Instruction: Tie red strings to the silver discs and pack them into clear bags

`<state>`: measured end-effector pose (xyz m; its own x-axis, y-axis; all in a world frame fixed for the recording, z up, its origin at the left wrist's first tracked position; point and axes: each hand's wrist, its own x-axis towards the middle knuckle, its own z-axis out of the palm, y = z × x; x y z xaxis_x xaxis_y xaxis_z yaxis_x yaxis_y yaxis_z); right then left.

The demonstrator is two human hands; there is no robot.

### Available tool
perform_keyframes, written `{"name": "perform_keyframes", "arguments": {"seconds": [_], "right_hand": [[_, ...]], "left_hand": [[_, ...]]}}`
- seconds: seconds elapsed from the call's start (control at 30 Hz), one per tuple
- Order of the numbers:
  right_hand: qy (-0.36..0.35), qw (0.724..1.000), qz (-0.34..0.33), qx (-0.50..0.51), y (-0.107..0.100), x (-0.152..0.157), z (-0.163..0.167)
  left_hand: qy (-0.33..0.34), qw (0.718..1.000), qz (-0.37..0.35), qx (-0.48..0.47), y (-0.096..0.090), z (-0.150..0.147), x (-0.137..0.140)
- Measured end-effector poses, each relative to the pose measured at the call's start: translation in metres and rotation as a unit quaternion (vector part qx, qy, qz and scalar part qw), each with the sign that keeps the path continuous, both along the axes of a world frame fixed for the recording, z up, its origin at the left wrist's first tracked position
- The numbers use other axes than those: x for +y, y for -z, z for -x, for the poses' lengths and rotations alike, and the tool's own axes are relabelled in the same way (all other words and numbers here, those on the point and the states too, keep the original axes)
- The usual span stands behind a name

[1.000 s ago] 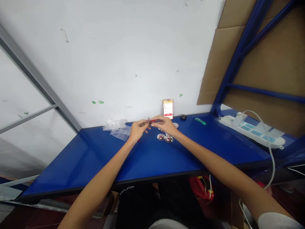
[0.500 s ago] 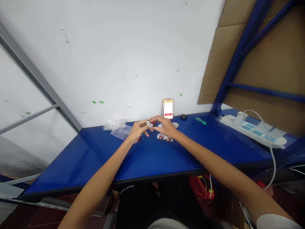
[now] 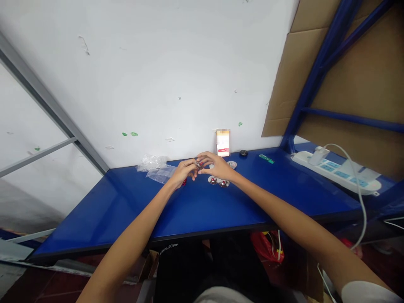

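Above the blue table, my left hand (image 3: 182, 171) pinches a shiny round metal disc with a domed middle and a red part (image 3: 198, 165). The disc is tilted nearly edge-on. My right hand (image 3: 219, 166) curves around its other side, thumb below and fingers above, with the fingertips at its edge; the exact contact is too small to make out. Just beyond the right wrist lie two similar discs with red centres, a left one (image 3: 213, 180) and a right one (image 3: 224, 183). A flatter pale disc (image 3: 232, 164) lies behind the right hand. Small red pieces (image 3: 184, 182) show beside my left hand.
Clear plastic bags (image 3: 160, 172) lie at the back left. A lit phone (image 3: 223, 143) leans against the wall. Farther right are a black round item (image 3: 243, 153), a green item (image 3: 266, 158) and a white power strip (image 3: 336, 172) with a cable.
The metal disc has turned from showing its broad face to nearly edge-on. My right hand's fingers have spread wider around it. The things on the table have stayed in place.
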<state>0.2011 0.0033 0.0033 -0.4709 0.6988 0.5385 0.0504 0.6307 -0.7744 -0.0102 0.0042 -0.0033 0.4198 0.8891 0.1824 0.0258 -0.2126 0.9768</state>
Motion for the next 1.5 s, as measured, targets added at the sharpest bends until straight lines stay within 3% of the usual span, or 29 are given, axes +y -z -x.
{"name": "perform_keyframes", "arguments": {"seconds": [0.23,0.37,0.43,0.6,0.7,0.83,0.93,1.0,1.07,1.17,1.3,1.4,1.5], "right_hand": [[-0.004,0.998,0.067,-0.021,0.011,0.016,-0.005],[-0.026,0.995,0.097,-0.023,0.021,0.016,0.001],[-0.003,0.994,0.103,-0.033,0.027,0.015,0.006],[0.078,0.994,0.042,-0.061,0.036,0.019,0.013],[0.083,0.994,0.063,-0.036,0.037,0.023,0.011],[0.066,0.985,0.156,0.020,0.029,0.030,0.001],[0.080,0.987,0.138,0.033,0.014,0.037,-0.020],[0.123,0.989,0.078,0.023,0.002,0.043,-0.043],[0.169,0.985,0.031,-0.026,-0.007,0.050,-0.067],[0.193,0.971,-0.004,-0.138,-0.010,0.059,-0.097],[0.190,0.939,-0.049,-0.283,-0.002,0.067,-0.112],[0.192,0.915,-0.066,-0.349,0.001,0.069,-0.112],[0.169,0.908,-0.025,-0.382,0.001,0.068,-0.113]], "left_hand": [[0.026,0.991,-0.032,0.125,-0.020,0.041,0.013],[0.077,0.992,0.021,0.100,-0.015,0.040,0.014],[0.045,0.995,0.023,0.085,-0.004,0.028,0.014],[-0.016,0.999,0.030,0.032,0.018,0.007,0.015],[-0.030,0.998,0.063,0.003,0.016,0.007,0.014],[-0.056,0.997,0.056,-0.027,0.001,0.017,0.015],[-0.086,0.993,-0.035,0.073,-0.015,0.038,0.018],[-0.092,0.962,-0.123,0.224,-0.024,0.055,0.020],[-0.080,0.926,-0.156,0.334,-0.031,0.069,0.021],[-0.047,0.897,-0.124,0.423,-0.033,0.078,0.020],[0.003,0.878,-0.065,0.475,-0.031,0.078,0.021],[-0.009,0.879,-0.074,0.470,-0.028,0.078,0.023],[-0.041,0.876,-0.085,0.473,-0.025,0.079,0.025]]}}
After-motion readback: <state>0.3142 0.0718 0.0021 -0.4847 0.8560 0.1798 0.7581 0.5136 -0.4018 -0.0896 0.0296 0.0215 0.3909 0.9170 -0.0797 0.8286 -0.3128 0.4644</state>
